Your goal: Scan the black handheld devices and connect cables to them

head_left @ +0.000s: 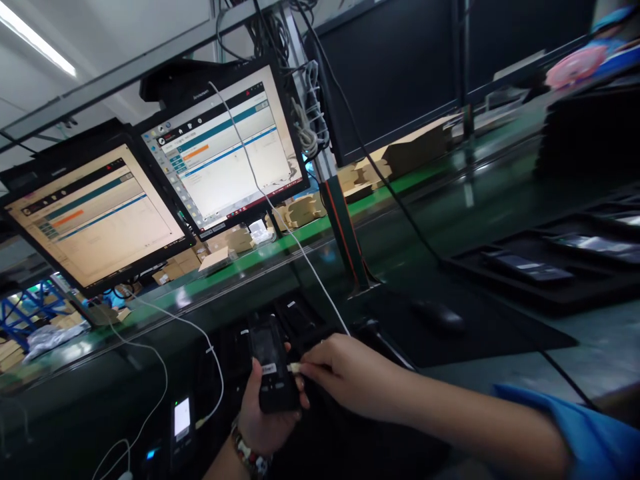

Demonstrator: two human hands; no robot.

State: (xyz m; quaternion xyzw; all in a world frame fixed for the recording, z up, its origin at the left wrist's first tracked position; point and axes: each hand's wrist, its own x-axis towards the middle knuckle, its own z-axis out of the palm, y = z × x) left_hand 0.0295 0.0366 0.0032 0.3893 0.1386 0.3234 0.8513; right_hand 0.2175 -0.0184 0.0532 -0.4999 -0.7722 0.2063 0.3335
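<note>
Just left of your right hand [345, 373], pinching a pale plastic plug [294, 367], your left hand [267, 427] clasps a black oblong handheld device [265, 343] crosswise to it.

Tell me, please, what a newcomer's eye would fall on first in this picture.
Probably the two lit monitors at upper left. Near the bottom centre, the left hand holds a dark device while the right hand pinches a pale plug at its side. At lower left, a second device glows white.
</note>
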